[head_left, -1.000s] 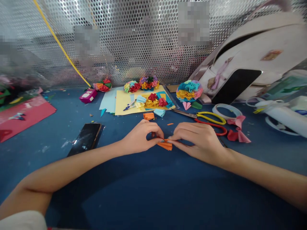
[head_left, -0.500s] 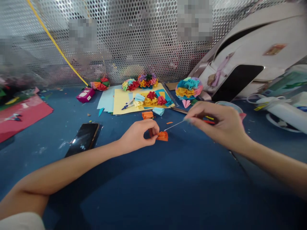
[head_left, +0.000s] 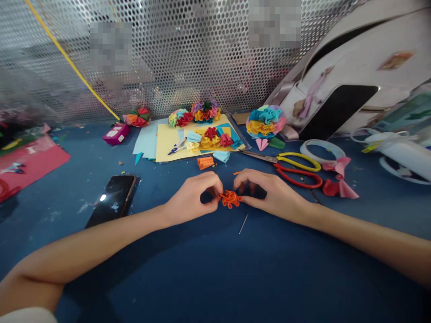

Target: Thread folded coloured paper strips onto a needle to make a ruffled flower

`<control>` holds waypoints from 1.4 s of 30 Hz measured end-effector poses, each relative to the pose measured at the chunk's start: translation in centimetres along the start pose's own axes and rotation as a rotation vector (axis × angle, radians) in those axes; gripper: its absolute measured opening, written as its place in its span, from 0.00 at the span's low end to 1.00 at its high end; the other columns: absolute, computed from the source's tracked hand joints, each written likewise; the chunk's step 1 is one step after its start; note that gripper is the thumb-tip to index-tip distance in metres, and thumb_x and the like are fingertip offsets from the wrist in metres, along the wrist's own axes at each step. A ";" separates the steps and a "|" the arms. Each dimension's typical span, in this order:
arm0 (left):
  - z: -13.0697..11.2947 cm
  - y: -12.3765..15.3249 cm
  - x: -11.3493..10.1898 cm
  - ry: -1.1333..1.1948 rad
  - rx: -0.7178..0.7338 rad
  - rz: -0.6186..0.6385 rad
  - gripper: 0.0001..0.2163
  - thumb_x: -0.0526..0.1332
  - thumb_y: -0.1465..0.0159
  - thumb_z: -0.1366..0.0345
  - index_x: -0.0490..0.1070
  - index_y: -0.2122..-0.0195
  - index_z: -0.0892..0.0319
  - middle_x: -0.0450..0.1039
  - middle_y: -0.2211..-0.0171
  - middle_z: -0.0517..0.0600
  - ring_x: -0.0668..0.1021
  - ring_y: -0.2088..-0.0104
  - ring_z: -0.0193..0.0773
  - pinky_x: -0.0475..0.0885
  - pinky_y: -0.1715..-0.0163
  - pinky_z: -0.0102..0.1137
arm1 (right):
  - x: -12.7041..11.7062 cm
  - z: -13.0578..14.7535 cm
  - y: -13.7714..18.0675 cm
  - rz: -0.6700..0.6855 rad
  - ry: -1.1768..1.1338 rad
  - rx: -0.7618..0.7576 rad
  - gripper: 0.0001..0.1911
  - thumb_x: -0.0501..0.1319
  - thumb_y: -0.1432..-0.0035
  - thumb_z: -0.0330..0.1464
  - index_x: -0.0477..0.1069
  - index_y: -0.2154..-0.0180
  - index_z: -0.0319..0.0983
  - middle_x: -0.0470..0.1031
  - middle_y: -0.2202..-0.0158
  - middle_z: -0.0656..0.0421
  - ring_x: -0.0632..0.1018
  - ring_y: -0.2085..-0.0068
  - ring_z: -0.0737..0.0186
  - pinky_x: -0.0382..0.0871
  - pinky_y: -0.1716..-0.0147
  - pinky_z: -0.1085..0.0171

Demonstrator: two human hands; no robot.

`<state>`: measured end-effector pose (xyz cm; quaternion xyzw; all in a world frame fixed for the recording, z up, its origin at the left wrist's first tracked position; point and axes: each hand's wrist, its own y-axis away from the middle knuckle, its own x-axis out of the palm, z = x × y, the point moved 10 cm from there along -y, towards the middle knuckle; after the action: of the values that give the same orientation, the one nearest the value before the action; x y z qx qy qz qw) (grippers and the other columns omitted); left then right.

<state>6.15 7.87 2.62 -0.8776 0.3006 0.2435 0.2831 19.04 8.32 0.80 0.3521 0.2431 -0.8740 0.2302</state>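
A small orange ruffled paper piece (head_left: 230, 198) sits low over the blue table (head_left: 215, 269), pinched between both hands. My left hand (head_left: 193, 197) grips its left side with thumb and fingertips closed. My right hand (head_left: 269, 194) holds its right side, fingers curled. A thin needle (head_left: 243, 224) lies on the table just below the piece, touched by neither hand. Another folded orange paper (head_left: 205, 162) rests a little farther back.
A black phone (head_left: 112, 199) lies to the left. Yellow-and-red scissors (head_left: 292, 168), a tape roll (head_left: 319, 150) and pink paper bows (head_left: 338, 181) lie to the right. Colourful paper flowers on yellow paper (head_left: 202, 134), a white backpack (head_left: 353, 80) and a perforated metal screen stand behind.
My right hand had pulled a needle up and to the right; now the needle lies on the table and the hand is back on the orange piece, which has bunched into a ruffle.
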 end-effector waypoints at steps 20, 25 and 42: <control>0.0 0.2 0.7 0.062 -0.037 0.042 0.04 0.63 0.34 0.75 0.76 0.61 0.62 0.75 0.62 0.50 0.79 0.66 0.30 0.76 0.64 0.24 | 0.5 1.6 0.2 0.008 -0.020 -0.165 0.07 0.59 0.40 0.25 0.71 0.62 0.41 0.78 0.62 0.58 0.77 0.64 0.65 0.71 0.64 0.67; -1.1 0.5 0.1 0.005 0.038 -0.030 0.01 0.66 0.34 0.70 0.77 0.62 0.61 0.77 0.63 0.50 0.79 0.66 0.31 0.76 0.65 0.24 | 0.8 1.9 0.3 0.012 -0.006 -0.159 0.06 0.59 0.40 0.25 0.71 0.63 0.41 0.78 0.62 0.58 0.76 0.66 0.65 0.70 0.67 0.68; -0.7 0.5 0.5 0.043 -0.020 0.000 0.04 0.62 0.35 0.75 0.75 0.62 0.60 0.76 0.62 0.49 0.78 0.67 0.29 0.74 0.65 0.24 | 0.3 3.8 0.8 -0.042 -0.045 -0.312 0.07 0.60 0.33 0.27 0.75 0.57 0.41 0.79 0.59 0.56 0.81 0.59 0.64 0.75 0.59 0.67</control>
<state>6.38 6.88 2.65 -0.8855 0.3039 0.2276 0.2678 17.36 5.40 2.77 0.2871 0.3781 -0.8380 0.2689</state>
